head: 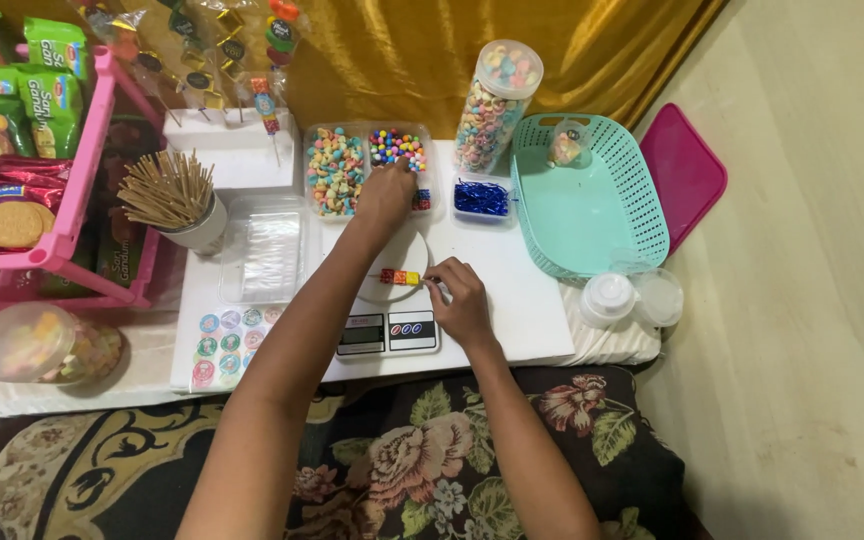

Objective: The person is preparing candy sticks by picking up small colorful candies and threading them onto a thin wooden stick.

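Bright beads [398,147]: pinch w/ left hand [388,192], grip unclear; keep skewer [401,277] level, right hand [460,300] pinching its end over scale [389,331].

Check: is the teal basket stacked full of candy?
No. The teal basket is nearly bare, with only one small wrapped item lying at its far end.

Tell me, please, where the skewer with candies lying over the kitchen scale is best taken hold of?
Probably at the bare right end of the skewer, coming from the right, where the right hand already pinches it. The skewer lies flat across the scale, the candies sit toward its middle, and the left hand reaches over the far side into the bead tray, so that end is free.
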